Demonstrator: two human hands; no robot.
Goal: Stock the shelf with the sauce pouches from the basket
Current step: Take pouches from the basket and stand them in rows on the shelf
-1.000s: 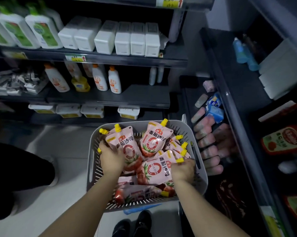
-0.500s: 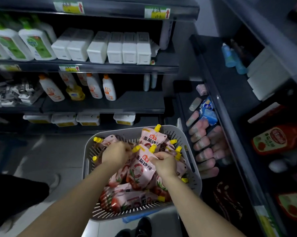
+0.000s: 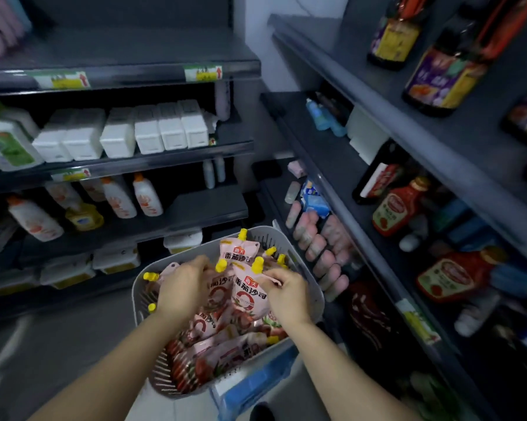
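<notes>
A: Head view. Dim shop aisle corner with dark grey shelving on two sides. White boxes and lotion bottles are on the left, ketchup bottles and dark sauce bottles on the right.

B: Where's the task item?

A: The tomato sauce pouches are all in the grey slotted basket, piled loose with yellow caps pointing every way. One at the back stands upright. The basket sits on a blue crate, I guess so it's within reach. None are on a shelf that I can see.

B: Hands?

A: Both are in the basket. The right hand pinches the top corner of the front pouch, just beside its cap, thumb against fingers. The pouch hangs upright from that pinch. The top seam is probably the firmest place to hold a soft bag.

B: Left?

A: The left hand has its back to the camera. Its fingers curl down over the top of a second pouch near the spout. The fingertips are hidden, but it reads as a closed grip.

B: Step?

A: My call is a pick, one pouch per hand, lift not yet done. They likely go on the right-hand shelf by the ketchup, which is only a guess.

B: Risk?

A: The pouches overlap, so a neighbour could drag up with the lift.
</notes>
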